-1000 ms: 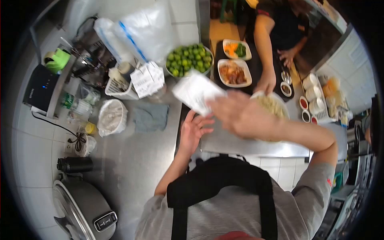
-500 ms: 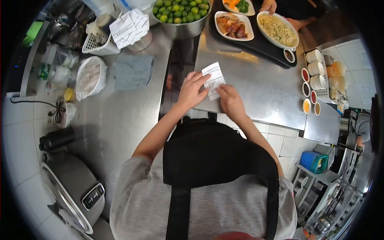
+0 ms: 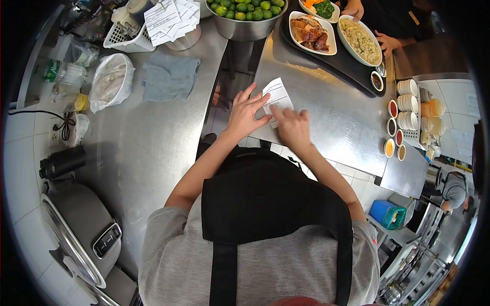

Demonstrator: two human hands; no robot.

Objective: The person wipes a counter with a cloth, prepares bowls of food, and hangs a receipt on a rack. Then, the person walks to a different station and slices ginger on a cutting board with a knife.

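The steel counter [image 3: 337,137] bears the black tray [image 3: 339,65]; left of the tray sits a metal bowl [image 3: 242,30] of green citrus fruit [image 3: 245,9]. On the tray's near side, the left hand [image 3: 244,116] spreads wide, fingertips touching the printed slip [image 3: 279,99]. The right hand [image 3: 294,130] is half curled, index finger over the paper; whether it pinches anything, I cannot tell. The slip, also nearside of the tray, probably wants steady left fingertips against skidding and a light right touch against creasing.
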